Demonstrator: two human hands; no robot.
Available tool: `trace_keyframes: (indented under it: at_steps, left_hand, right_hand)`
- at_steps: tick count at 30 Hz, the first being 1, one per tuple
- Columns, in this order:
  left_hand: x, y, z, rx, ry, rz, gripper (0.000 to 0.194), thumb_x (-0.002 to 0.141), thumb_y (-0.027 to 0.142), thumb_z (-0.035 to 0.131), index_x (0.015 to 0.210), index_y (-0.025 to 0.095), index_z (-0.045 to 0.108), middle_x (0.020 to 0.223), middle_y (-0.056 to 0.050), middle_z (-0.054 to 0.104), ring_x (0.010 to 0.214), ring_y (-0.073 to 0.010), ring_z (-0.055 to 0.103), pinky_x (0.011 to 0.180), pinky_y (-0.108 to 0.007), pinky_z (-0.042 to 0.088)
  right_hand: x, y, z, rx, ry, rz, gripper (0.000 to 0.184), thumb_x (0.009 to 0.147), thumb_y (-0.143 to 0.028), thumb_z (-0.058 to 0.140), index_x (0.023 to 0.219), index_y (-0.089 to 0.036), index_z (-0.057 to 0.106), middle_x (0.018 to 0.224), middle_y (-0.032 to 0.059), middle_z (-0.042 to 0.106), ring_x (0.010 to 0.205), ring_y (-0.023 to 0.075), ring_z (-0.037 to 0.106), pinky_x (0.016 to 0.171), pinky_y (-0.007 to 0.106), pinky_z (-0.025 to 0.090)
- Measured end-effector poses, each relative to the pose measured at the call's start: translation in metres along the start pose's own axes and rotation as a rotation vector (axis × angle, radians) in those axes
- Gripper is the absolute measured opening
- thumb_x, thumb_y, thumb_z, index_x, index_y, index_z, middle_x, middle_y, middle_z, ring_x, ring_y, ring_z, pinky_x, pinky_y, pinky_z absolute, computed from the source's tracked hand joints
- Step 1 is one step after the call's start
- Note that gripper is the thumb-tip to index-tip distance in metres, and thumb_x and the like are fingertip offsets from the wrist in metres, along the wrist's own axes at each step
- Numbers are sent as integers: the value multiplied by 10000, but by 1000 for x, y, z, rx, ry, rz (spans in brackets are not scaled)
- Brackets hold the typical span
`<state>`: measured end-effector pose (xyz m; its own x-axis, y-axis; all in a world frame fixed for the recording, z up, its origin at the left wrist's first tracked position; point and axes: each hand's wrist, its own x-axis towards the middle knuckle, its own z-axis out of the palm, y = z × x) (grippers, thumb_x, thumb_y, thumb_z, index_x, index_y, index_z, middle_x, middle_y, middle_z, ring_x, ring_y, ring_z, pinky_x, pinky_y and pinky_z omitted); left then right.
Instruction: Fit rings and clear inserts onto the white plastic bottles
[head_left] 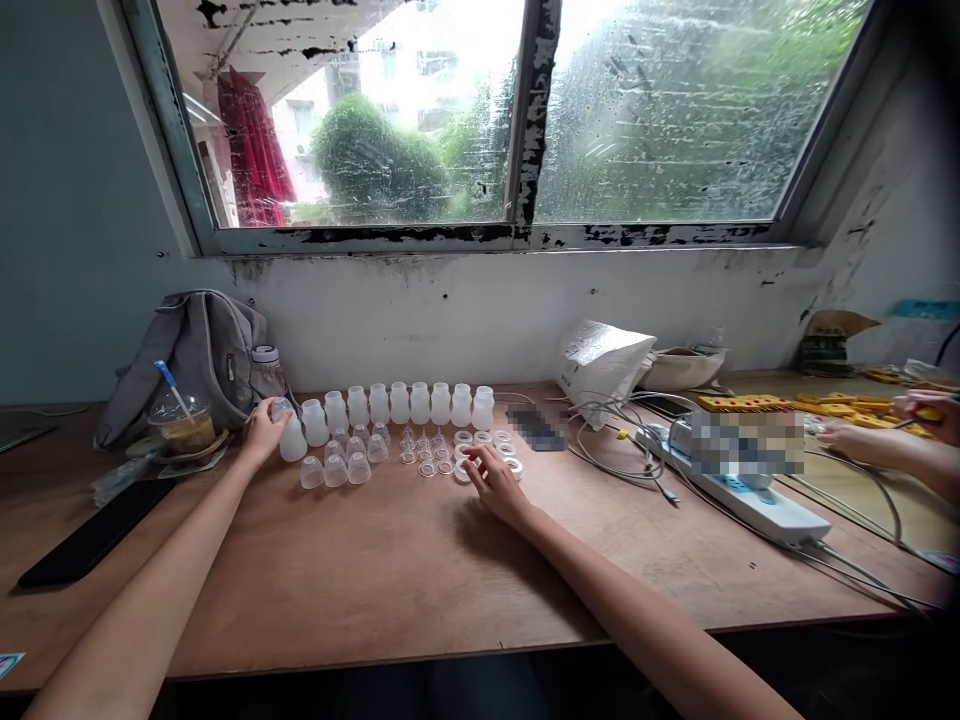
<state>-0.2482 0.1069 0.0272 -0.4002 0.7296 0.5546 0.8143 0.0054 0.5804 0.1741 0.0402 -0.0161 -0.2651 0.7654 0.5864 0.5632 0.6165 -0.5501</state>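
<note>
My left hand [264, 432] is closed at the top of a frosted baby bottle [292, 440], the leftmost one, where a clear cap-like piece shows by my fingertips. A row of similar bottles [399, 404] stands upright to its right. In front of them are clear dome caps [335, 468] and several clear nipples [426, 452]. Over the white collar rings [513, 467] hovers my right hand [496, 484], its fingers bent and apart. Its fingertips are close to the rings at the left of that group; whether they touch one is unclear.
To the left are a grey backpack [214, 340], an iced drink cup [182, 425] and a black flat case [94, 535]. Cables and a white power strip [772, 510] lie right, beside a silver bag [604, 365]. Another person's hand [862, 443] works at far right.
</note>
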Motion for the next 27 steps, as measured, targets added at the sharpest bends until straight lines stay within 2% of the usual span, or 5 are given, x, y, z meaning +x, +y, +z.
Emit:
trace_keyframes:
  at_steps: [7,11,14,17,27]
  left_hand:
    - [-8,11,0,23,61,-5,514,680,318,544,1139,123,417,1050,-132,534,972,-254,507,823,-360,399]
    - [-30,39,-6,73,247,245,459,712,347,510,1111,132,437,1130,-135,459,1103,-267,389,904,-378,324]
    - [-60,69,-5,126,50,514,275,791,344,405,974,177,525,1030,-77,524,1009,-224,453,882,-354,330]
    - [-93,91,4,240,-162,656,259,768,375,454,923,193,556,965,-69,556,966,-235,462,852,-372,324]
    - [-144,140,55,161,-359,729,237,787,314,456,975,190,533,979,-66,554,957,-209,458,828,-337,318]
  right_hand:
    - [-1,3,0,-29,-13,1,234,849,-323,354,984,-185,486,927,61,524,609,109,509,635,277,438]
    - [-1,4,2,-38,-15,-7,229,849,-321,356,983,-187,484,928,58,521,609,108,508,634,272,435]
    - [-1,5,4,-61,-9,-19,219,846,-310,360,970,-182,486,897,53,521,619,113,508,637,269,428]
    - [-1,5,4,-99,1,-24,198,844,-288,362,945,-179,493,863,47,524,658,123,513,642,260,417]
    - [-2,11,5,-373,20,90,141,795,-239,442,885,-199,543,907,48,530,800,157,510,638,241,377]
